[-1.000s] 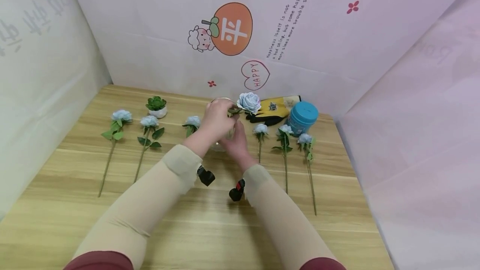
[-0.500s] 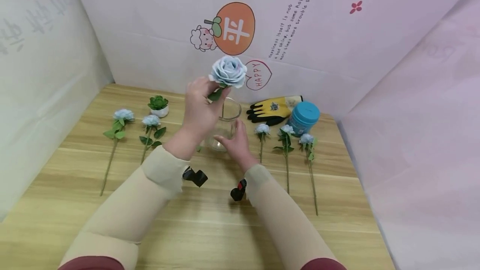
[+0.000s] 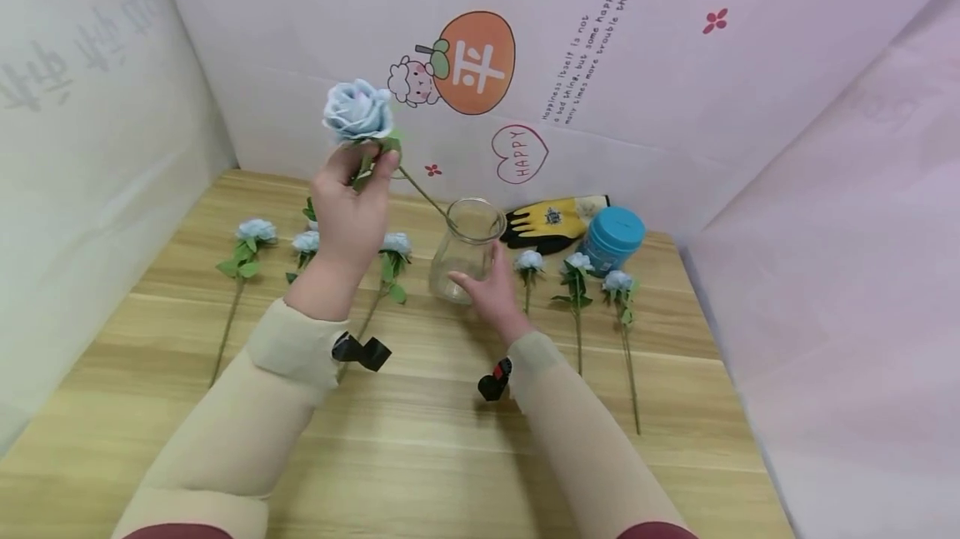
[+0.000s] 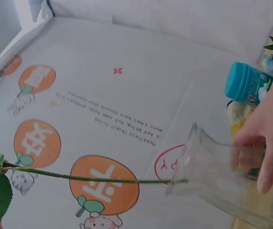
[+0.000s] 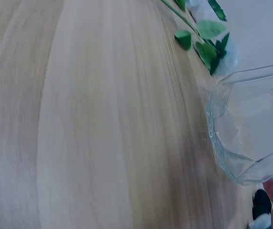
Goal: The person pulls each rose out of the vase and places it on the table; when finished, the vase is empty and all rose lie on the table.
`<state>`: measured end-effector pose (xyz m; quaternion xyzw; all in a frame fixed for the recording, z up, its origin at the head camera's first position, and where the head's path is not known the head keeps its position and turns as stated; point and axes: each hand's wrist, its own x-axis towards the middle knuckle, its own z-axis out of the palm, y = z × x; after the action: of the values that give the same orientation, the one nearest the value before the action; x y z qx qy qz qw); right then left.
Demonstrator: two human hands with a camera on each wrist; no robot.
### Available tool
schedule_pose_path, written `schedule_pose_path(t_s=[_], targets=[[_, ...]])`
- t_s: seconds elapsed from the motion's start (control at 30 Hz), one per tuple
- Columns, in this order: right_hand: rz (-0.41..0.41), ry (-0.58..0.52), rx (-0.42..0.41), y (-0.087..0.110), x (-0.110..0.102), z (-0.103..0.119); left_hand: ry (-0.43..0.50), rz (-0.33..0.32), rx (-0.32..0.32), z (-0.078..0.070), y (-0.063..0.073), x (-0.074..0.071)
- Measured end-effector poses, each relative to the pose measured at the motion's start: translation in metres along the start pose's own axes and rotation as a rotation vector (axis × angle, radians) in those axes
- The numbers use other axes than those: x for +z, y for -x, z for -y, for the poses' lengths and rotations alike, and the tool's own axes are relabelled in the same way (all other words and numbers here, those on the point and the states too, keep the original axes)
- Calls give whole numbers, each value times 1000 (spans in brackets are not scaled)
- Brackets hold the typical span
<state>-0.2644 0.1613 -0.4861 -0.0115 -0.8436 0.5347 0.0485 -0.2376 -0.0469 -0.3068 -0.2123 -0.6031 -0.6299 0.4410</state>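
My left hand (image 3: pixel 352 214) pinches a pale blue rose (image 3: pixel 358 112) by the stem just under its bloom, raised to the left of a clear glass vase (image 3: pixel 450 268). The thin green stem (image 4: pixel 103 180) slants down to the vase, and its tip sits just inside the mouth in the left wrist view. Low on the vase's right side, my right hand (image 3: pixel 495 293) holds the glass between thumb and fingers. The vase stands upright on the table; its faceted base shows in the right wrist view.
Several more blue roses lie on the wooden table (image 3: pixel 442 439), some left of the vase, such as one rose (image 3: pixel 257 231), others right, including another rose (image 3: pixel 618 281). Behind are a yellow-black glove (image 3: pixel 551 222) and a blue-lidded tub (image 3: pixel 613 237). A printed white backdrop (image 3: pixel 600 156) borders the table.
My left hand has lifted the rose up and left from low over the vase, drawing nearly all its stem out of the mouth. The right hand has stayed on the vase.
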Motion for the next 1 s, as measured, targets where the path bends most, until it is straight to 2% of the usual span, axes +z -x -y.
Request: schedule_pose_path(t_s=[0.1, 0.27, 0.33, 0.37, 0.4, 0.47, 0.5, 0.63, 0.73, 0.8, 0.87, 1.0], targets=[[-14, 3, -24, -2, -7, -4, 42, -69, -72, 5, 1, -4], [-33, 23, -53, -3, -18, -6, 105, -236, -45, 9, 0, -7], [-35, 22, -62, -4, -22, -7, 99, -252, -50, 12, 0, -8], [-33, 23, -67, -5, -23, -7, 80, -238, -70, 14, 1, -9], [-32, 22, -69, -5, -24, -8, 54, -206, -101, 16, 1, -10], [-30, 26, -70, -7, -26, -9, -4, -114, -214, 21, 5, -13], [-28, 27, -68, -7, -27, -9, -35, -54, -287, 25, 8, -13], [-28, 31, -56, -7, -30, -9, -138, 203, -648, 50, 23, -12], [-25, 31, -40, -6, -30, -9, -262, 411, -833, 79, 44, -7], [-24, 31, -34, -6, -30, -10, -329, 532, -899, 97, 62, -4], [-24, 28, -35, -6, -29, -11, -388, 625, -939, 114, 81, -1], [-24, 37, -57, -7, -28, -13, -446, 742, -996, 133, 107, 6]])
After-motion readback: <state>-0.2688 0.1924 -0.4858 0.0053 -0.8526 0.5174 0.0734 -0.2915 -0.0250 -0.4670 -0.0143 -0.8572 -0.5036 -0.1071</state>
